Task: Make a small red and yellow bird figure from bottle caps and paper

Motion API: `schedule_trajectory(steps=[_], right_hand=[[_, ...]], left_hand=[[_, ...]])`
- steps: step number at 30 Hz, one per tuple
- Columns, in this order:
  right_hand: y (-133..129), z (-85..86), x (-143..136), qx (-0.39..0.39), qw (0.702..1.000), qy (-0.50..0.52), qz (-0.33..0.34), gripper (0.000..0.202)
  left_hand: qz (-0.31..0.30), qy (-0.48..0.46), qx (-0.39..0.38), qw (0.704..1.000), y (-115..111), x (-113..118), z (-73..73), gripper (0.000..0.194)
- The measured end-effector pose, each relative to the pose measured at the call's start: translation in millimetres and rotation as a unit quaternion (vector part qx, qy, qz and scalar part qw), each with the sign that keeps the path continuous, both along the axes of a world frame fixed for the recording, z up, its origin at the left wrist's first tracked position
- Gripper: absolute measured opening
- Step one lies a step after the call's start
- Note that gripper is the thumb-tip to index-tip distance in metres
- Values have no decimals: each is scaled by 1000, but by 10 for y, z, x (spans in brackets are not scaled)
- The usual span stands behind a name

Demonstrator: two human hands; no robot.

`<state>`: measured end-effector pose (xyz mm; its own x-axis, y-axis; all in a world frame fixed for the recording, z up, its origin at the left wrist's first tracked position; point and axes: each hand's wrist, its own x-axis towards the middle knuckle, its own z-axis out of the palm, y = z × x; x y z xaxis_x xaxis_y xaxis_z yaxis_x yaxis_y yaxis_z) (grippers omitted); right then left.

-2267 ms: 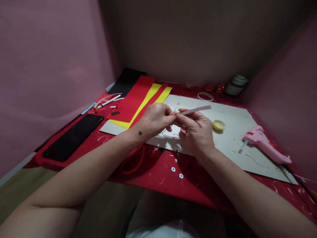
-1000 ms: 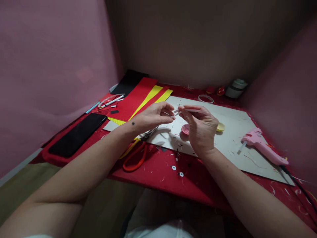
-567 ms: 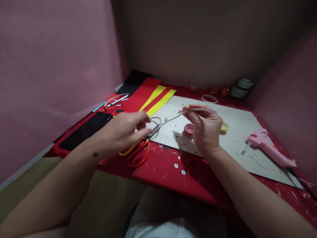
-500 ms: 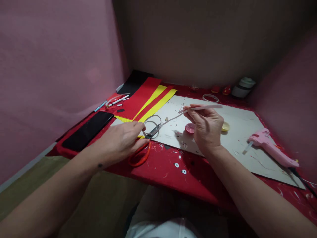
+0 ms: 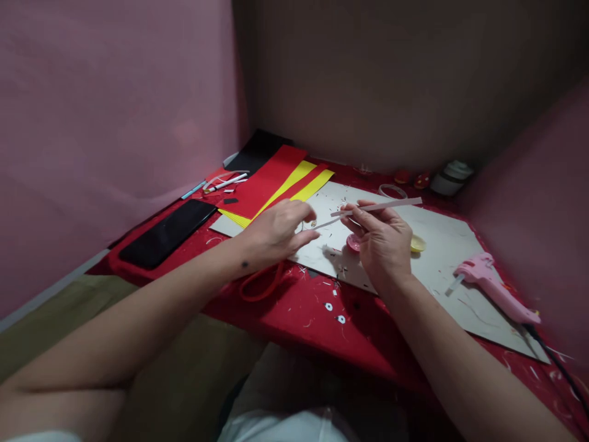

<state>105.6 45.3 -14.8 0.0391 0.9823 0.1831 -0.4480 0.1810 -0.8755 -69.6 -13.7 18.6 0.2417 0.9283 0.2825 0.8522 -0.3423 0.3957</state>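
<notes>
My right hand (image 5: 381, 242) pinches a narrow pale strip (image 5: 405, 203) between thumb and fingertips, above a white board (image 5: 442, 242). One end of the strip sticks out to the right; a thinner length runs left towards my left hand. My left hand (image 5: 278, 227) hovers over the board's left part, thumb and forefinger apart, with the thin length close to the thumb tip. Whether it touches the thumb I cannot tell. Below that hand, red-handled scissors (image 5: 253, 299) lie near the board's front edge, their blades hidden by the hand.
Red felt-like sheets (image 5: 269, 181), yellow sheets (image 5: 317, 184) and a black phone (image 5: 168, 233) are at left. A pink glue gun (image 5: 497, 287) rests at right. Small pink (image 5: 353, 243) and yellow (image 5: 417, 244) pots stand behind my right hand. Paper scraps litter the red cloth (image 5: 294, 331).
My left hand has moved right and up, away from the scissors, towards the strip's thin length. My right hand still holds the strip in about the same place. The view has shifted slightly.
</notes>
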Motion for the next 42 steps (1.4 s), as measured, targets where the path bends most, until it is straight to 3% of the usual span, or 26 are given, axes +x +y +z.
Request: schedule_trajectory(steps=[6,12,28,42], right_hand=[[-15,3,30,-15,1000,15,8,18],[-18,6,24,-43,999,7,16,18],[-12,-10,20,-64,997,5,32,16],[-30,2,12,-72,996,14,50,16]], left_hand=[[6,-184,-84,979,502,265,-74,29],[-26,-300,-124,946,562,220,-166,21],[-45,-354,-169,919,564,171,-197,8],[-20,-307,-139,941,511,173,-188,9]])
